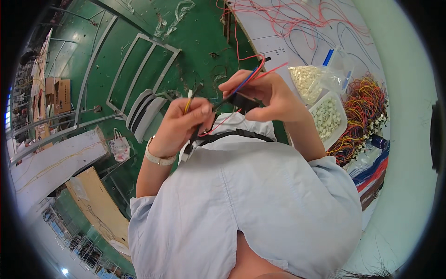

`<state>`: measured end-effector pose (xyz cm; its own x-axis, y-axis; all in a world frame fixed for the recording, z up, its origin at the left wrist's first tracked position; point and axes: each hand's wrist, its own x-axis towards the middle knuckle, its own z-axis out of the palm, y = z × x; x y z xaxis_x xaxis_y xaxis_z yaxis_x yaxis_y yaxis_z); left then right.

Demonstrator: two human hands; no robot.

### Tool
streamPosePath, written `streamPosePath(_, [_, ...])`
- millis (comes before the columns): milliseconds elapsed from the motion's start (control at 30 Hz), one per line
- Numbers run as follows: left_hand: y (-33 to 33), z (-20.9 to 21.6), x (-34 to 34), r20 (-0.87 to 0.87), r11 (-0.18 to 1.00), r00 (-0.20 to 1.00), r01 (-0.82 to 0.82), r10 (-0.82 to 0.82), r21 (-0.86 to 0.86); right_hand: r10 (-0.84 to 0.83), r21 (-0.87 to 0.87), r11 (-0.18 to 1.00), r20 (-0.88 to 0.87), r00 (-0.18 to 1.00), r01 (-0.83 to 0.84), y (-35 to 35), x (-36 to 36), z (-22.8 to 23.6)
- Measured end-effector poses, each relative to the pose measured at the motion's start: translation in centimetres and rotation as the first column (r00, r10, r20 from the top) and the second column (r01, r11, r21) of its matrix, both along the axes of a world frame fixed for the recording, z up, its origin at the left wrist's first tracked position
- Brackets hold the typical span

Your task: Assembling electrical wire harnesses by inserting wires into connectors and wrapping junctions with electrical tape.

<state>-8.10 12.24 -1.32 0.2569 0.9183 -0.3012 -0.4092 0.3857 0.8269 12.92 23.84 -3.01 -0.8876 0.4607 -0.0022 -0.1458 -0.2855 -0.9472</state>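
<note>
In front of my torso, my left hand (188,117) is closed round a dark wire harness. One end of it, with a yellow wire and a small white connector (190,93), sticks up above the fingers. Below the palm hangs another end with a white plug (186,156). My right hand (274,95) grips a black block-shaped part (244,101) between thumb and fingers. Red and blue wires (248,80) run up past its fingertips. A dark strand spans the short gap between both hands. The exact kind of the black part cannot be made out.
On the white table at right lie loose red and blue wires (297,18), a bag of cream connectors (305,81), a white tray (343,122) of pale connectors and a heap of coloured wires (362,114). A grey metal frame (139,69) and chair (144,111) stand left.
</note>
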Motion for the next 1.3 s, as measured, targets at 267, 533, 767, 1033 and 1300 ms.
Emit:
streamPosePath(267, [-0.9,0.6,0.8,-0.029,0.996,0.998,0.049,-0.052,-0.075,-0.524,0.142,0.822,-0.195,0.829,0.552,-1.3,-3.2,-0.1])
streamPosePath(533, [-1.6,0.4,-0.1,-0.2,0.998,0.979,-0.052,0.046,-0.021,0.148,-0.082,0.979,-0.336,0.93,-0.186,1.0,-0.4,-0.1])
streamPosePath(767, [-0.6,2.5,-0.9,-0.368,0.999,0.929,0.038,-0.035,0.001,-0.012,0.124,0.992,0.06,0.998,0.005,-1.2,0.0,1.4])
streamPosePath(1033, [-0.7,0.8,0.9,-0.332,0.993,0.943,0.065,-0.028,0.099,0.005,0.06,0.998,0.04,0.999,-0.007,-0.9,0.8,1.1])
streamPosePath(1300, [0.3,1.4,1.4,-0.162,0.992,0.979,0.115,-0.122,-0.051,-0.501,0.556,0.555,-0.37,0.782,0.619,-0.7,-1.9,-1.3])
